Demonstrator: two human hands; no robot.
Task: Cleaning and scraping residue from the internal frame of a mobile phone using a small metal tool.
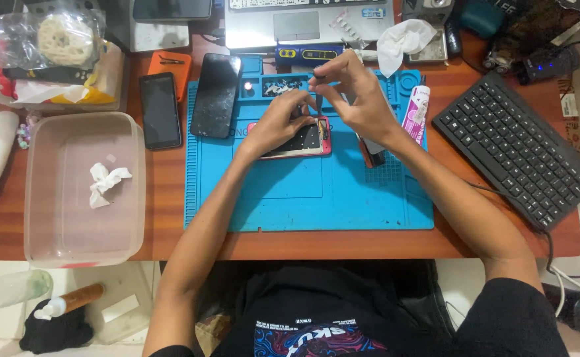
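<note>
At the near edge of the desk (343,244), the person's dark printed shirt fills the bottom of the view, and both bare forearms reach forward over a blue work mat (316,198). To the left of the mat stands a clear plastic tub (38,192) with a crumpled white tissue (105,182) lying inside it.

Further in, at the middle of the mat, lies an opened phone with a red frame (303,140), its inner parts facing up. The left hand (278,122) rests on the phone, its fingers pressing down on the upper left part of it and steadying it against the mat. The right hand (356,92) hovers just above and to the right, its fingertips pinched around a thin dark tool (319,99) that stands nearly upright, the tip pointing down toward the phone's top edge. Just beside the right wrist a white and pink tube (417,112) lies on the mat's right border.

To the left, two dark phones (187,102) lie side by side, screens up, one on the mat's edge and one on the bare wood. A black keyboard (514,149) lies slanted at the right. At the far edge sit a silver laptop (303,23) and a crumpled white cloth (402,39).
</note>
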